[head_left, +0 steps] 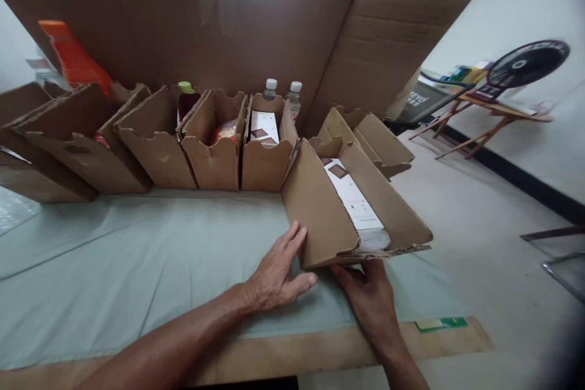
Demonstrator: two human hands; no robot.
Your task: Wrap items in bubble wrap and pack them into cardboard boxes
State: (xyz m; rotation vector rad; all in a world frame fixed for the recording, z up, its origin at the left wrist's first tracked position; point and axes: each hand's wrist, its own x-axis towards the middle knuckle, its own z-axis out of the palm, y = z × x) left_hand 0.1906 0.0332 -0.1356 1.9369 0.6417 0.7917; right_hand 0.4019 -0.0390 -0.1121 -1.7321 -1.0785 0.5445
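Observation:
A brown cardboard box (320, 213) lies on the table near its right end, open end toward me. Inside it lie a white carton (351, 195) and a clear bottle (375, 239). My left hand (278, 274) rests with its fingers spread flat against the box's left side wall. My right hand (370, 292) grips the box's near bottom edge from below, fingers curled under it.
A row of several open cardboard boxes (214, 152) stands behind, holding bottles (270, 89), cartons and snack packs. A tall cardboard sheet (228, 24) walls off the back. A pale cloth (137, 268) covers the table. A fan (525, 64) and a wooden stand (479, 116) sit at right.

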